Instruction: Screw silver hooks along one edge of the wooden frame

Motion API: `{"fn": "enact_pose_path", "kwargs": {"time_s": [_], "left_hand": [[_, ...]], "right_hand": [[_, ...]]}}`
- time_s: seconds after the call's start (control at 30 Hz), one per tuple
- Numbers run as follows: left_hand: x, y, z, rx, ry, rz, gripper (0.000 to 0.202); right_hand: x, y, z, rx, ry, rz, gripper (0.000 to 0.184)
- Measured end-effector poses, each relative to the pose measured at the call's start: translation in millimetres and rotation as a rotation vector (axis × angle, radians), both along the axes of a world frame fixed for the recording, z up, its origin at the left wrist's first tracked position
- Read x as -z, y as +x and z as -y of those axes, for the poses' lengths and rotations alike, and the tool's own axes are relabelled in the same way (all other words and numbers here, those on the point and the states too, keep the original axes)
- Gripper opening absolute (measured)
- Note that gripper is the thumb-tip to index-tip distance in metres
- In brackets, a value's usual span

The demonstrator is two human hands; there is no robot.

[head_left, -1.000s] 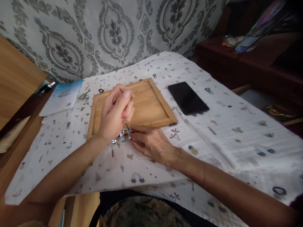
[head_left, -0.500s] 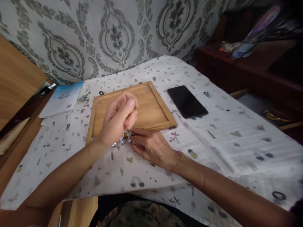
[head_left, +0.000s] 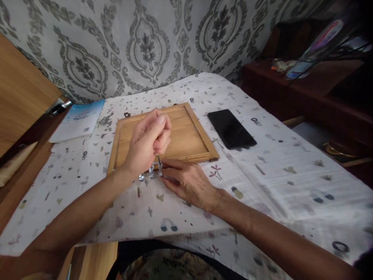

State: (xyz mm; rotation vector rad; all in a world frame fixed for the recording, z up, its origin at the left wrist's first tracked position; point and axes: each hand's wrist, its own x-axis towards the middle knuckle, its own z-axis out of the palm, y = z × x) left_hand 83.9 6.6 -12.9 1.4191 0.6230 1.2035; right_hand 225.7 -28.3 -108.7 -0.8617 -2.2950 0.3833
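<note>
My left hand (head_left: pixel 150 140) is closed in a fist above the front edge of a framed wooden panel (head_left: pixel 177 134). A thin metal shaft (head_left: pixel 159 158) points down from under the fist and looks like a screwdriver's; its handle is hidden in my fingers. Below it, shiny metal hooks (head_left: pixel 151 171) line the panel's near edge. My right hand (head_left: pixel 189 181) lies low on the cloth at that edge. Its thumb and fingertips pinch the rightmost metal hook (head_left: pixel 160 168), where the shaft's tip meets it. My left wrist partly covers the panel's near left side.
A black phone (head_left: pixel 231 129) lies right of the panel on the patterned white cloth (head_left: pixel 186 221). A blue and white booklet (head_left: pixel 77 121) lies at the left edge. On a dark red cabinet (head_left: pixel 317 85) at the right stands a clear bottle (head_left: pixel 300 70).
The view has tilted slightly, so the scene sits a little lower. My left fist has turned a little over the hook; my right hand holds its place.
</note>
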Motion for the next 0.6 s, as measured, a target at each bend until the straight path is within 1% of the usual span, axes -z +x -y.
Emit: {"fn": "enact_pose_path", "kwargs": {"time_s": [0.07, 0.1, 0.13, 0.17, 0.27, 0.3, 0.33, 0.37, 0.43, 0.5, 0.57, 0.6], "left_hand": [[-2.5, -5, -5, 0.184, -0.045, -0.039, 0.029], [-3.3, -8, -7, 0.235, -0.054, -0.064, 0.028], [-3.7, -9, -7, 0.231, -0.045, -0.085, 0.026], [-3.6, -10, -6, 0.174, -0.017, -0.104, 0.025], [-1.4, -5, 3, -0.122, 0.085, -0.144, 0.022], [-0.5, -3, 7, -0.183, 0.091, -0.145, 0.021], [0.1, 0, 10, -0.208, 0.082, -0.132, 0.021], [0.5, 2, 11, -0.202, 0.058, -0.106, 0.02], [0.3, 3, 10, -0.129, 0.012, -0.044, 0.019], [-1.1, 0, 5, 0.014, -0.021, -0.019, 0.021], [-2.9, -5, 0, 0.169, -0.051, -0.051, 0.02], [-3.7, -7, -2, 0.205, -0.053, -0.076, 0.019]], "right_hand": [[-1.0, 0, 0, -0.001, -0.011, 0.004, 0.015], [-1.6, 0, 0, 0.0, -0.015, 0.007, 0.015], [-2.0, 0, 0, 0.001, -0.018, 0.012, 0.015], [-2.3, 0, 1, 0.004, -0.018, 0.016, 0.015], [-2.0, 0, 0, 0.01, 0.005, 0.015, 0.014], [-1.7, 0, 0, 0.01, 0.015, 0.009, 0.014], [-1.4, 0, 0, 0.009, 0.022, 0.002, 0.015], [-1.1, 0, 0, 0.007, 0.025, -0.004, 0.015], [-0.8, 0, 0, 0.003, 0.016, -0.004, 0.016], [-0.9, 0, 0, 0.002, 0.002, 0.006, 0.016], [-1.0, 0, 0, -0.001, -0.008, 0.015, 0.017], [-1.0, 0, 0, -0.003, -0.011, 0.018, 0.017]]}}
